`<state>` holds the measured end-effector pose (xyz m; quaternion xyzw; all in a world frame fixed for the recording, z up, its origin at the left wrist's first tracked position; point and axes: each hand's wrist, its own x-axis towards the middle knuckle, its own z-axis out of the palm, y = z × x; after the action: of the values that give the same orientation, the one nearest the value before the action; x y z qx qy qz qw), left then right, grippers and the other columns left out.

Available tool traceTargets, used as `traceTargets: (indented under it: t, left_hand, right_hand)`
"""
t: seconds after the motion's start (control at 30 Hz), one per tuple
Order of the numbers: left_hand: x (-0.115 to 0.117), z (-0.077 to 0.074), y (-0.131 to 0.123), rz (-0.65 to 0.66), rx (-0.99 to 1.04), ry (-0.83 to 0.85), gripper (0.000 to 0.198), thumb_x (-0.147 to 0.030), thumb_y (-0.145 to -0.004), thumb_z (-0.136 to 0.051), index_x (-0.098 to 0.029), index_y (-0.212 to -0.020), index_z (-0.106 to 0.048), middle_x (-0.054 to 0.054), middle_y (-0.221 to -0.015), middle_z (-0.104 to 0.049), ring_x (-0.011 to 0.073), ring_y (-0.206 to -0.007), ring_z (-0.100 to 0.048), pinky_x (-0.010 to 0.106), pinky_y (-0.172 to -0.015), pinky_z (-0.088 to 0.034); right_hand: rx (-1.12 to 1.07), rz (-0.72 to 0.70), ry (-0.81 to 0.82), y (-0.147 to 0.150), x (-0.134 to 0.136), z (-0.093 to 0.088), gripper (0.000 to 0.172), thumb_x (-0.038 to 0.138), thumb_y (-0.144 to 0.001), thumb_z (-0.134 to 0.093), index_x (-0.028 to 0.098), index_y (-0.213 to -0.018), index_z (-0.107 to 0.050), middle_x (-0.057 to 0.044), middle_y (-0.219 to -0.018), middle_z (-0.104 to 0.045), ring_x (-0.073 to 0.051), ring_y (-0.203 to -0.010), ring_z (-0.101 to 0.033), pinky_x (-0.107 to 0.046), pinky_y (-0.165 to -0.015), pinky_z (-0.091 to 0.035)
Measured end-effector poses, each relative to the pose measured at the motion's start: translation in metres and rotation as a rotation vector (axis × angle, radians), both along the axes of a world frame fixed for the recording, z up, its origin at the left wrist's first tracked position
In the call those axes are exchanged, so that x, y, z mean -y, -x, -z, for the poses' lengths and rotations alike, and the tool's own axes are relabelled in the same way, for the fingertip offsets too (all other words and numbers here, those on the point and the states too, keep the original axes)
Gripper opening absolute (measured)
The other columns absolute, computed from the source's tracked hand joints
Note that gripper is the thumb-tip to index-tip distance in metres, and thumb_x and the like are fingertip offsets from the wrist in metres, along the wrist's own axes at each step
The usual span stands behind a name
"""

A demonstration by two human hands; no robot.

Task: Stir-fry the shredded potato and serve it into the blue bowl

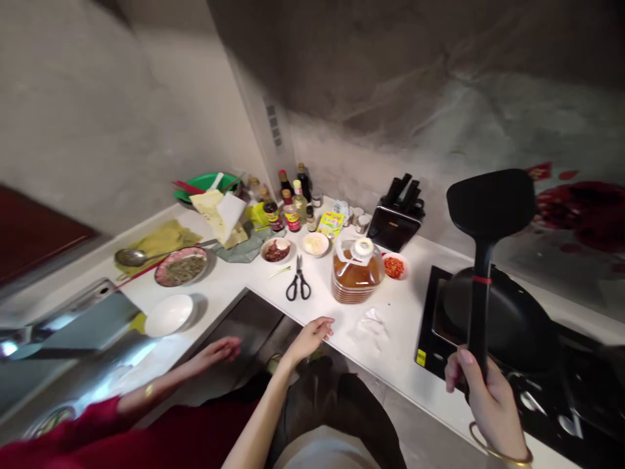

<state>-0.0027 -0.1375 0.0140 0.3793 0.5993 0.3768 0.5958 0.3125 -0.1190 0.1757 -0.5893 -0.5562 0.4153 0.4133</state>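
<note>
My right hand [486,391], with a gold bangle at the wrist, grips the handle of a black spatula [491,205]. The spatula is upright, its broad head raised in front of the wall and its handle crossing the view of a black pan [517,319] on the stove. My left hand [312,337] is by the counter's front edge, its fingers loosely curled, and what they hold, if anything, is too small to make out. Nearest to it are black-handled scissors [298,281], a large jug of amber oil [358,270] and a crumpled white tissue [371,329].
At the left a co-worker's hand [222,352] in a red sleeve reaches near the counter edge. Behind stand sauce bottles [291,212], small bowls [276,250] and a knife block [394,225]. A white bowl [169,315] and a plate of greens [181,267] are by the sink.
</note>
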Motion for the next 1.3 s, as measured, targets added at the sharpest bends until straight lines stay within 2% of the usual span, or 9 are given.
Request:
traceTargets:
  t: [0.13,0.27,0.33,0.4,0.53,0.67,0.93,1.13,1.3]
  left_hand:
    - [-0.002,0.007,0.024,-0.063,0.040,0.006,0.053,-0.056,-0.075,-0.056,-0.012,-0.104,-0.062,0.006,-0.080,-0.065,0.0141,-0.066,-0.054,0.027,-0.064,-0.040]
    - [-0.001,0.017,0.037,-0.097,0.086,0.018,0.059,-0.063,-0.071,-0.055,-0.012,-0.100,-0.061,0.005,-0.079,-0.064,0.0129,-0.064,-0.053,0.026,-0.061,-0.039]
    - [-0.001,0.021,0.042,-0.104,0.110,0.025,0.060,-0.065,-0.070,-0.056,-0.012,-0.098,-0.060,0.005,-0.079,-0.063,0.0124,-0.063,-0.053,0.026,-0.060,-0.039]
    - [-0.001,0.025,0.045,-0.110,0.135,0.034,0.061,-0.066,-0.069,-0.055,-0.013,-0.098,-0.060,0.005,-0.079,-0.063,0.0122,-0.064,-0.053,0.025,-0.060,-0.039]
    - [-0.005,0.032,0.052,-0.131,0.174,0.055,0.058,-0.065,-0.070,-0.056,-0.013,-0.096,-0.061,0.005,-0.079,-0.064,0.0122,-0.063,-0.054,0.025,-0.059,-0.039]
    - [-0.013,0.038,0.057,-0.147,0.207,0.068,0.056,-0.063,-0.070,-0.057,-0.013,-0.096,-0.061,0.005,-0.078,-0.064,0.0116,-0.062,-0.054,0.025,-0.057,-0.037]
    - [-0.027,0.044,0.065,-0.167,0.198,0.083,0.052,-0.058,-0.071,-0.055,-0.012,-0.097,-0.060,0.005,-0.080,-0.065,0.0121,-0.064,-0.055,0.025,-0.060,-0.038]
    - [-0.037,0.044,0.063,-0.151,0.181,0.086,0.045,-0.051,-0.074,-0.052,-0.014,-0.098,-0.059,0.006,-0.085,-0.065,0.0129,-0.068,-0.056,0.025,-0.062,-0.039]
    - [-0.037,0.041,0.048,-0.160,0.189,0.095,0.037,-0.042,-0.076,-0.053,-0.014,-0.098,-0.060,0.005,-0.083,-0.066,0.0117,-0.065,-0.055,0.025,-0.061,-0.038]
  right_hand:
    - [-0.045,-0.116,0.071,0.050,-0.017,-0.006,0.033,0.050,-0.085,-0.052,0.018,-0.088,-0.059,-0.008,-0.083,-0.069,-0.021,-0.075,-0.066,-0.036,-0.073,-0.055]
    - [0.072,-0.224,-0.065,0.123,-0.053,-0.030,0.039,0.048,-0.086,-0.050,0.021,-0.113,-0.059,-0.010,-0.119,-0.063,-0.024,-0.109,-0.058,-0.040,-0.097,-0.044]
    - [0.164,-0.255,-0.162,0.163,-0.078,-0.041,0.042,0.050,-0.087,-0.047,0.021,-0.114,-0.059,-0.009,-0.117,-0.063,-0.025,-0.111,-0.056,-0.040,-0.097,-0.042]
    - [0.285,-0.277,-0.193,0.198,-0.103,-0.046,0.042,0.053,-0.086,-0.044,0.020,-0.107,-0.060,-0.009,-0.104,-0.067,-0.025,-0.101,-0.059,-0.041,-0.092,-0.044]
    - [0.453,-0.328,-0.136,0.240,-0.137,-0.039,0.041,0.052,-0.087,-0.039,0.018,-0.096,-0.060,-0.009,-0.091,-0.067,-0.024,-0.088,-0.060,-0.037,-0.083,-0.044]
    - [0.514,-0.290,-0.107,0.251,-0.151,-0.027,0.042,0.053,-0.086,-0.039,0.018,-0.093,-0.059,-0.009,-0.086,-0.067,-0.024,-0.085,-0.061,-0.035,-0.078,-0.045]
    - [0.358,-0.290,-0.046,0.247,-0.159,-0.004,0.044,0.058,-0.084,-0.042,0.019,-0.096,-0.059,-0.007,-0.079,-0.068,-0.024,-0.080,-0.064,-0.037,-0.073,-0.049]
    - [0.372,-0.300,-0.053,0.246,-0.158,-0.001,0.043,0.058,-0.085,-0.042,0.020,-0.098,-0.059,-0.007,-0.082,-0.069,-0.024,-0.082,-0.065,-0.038,-0.073,-0.051]
    - [0.387,-0.347,-0.039,0.240,-0.157,0.001,0.043,0.057,-0.084,-0.045,0.019,-0.097,-0.061,-0.008,-0.084,-0.070,-0.024,-0.081,-0.066,-0.037,-0.072,-0.051]
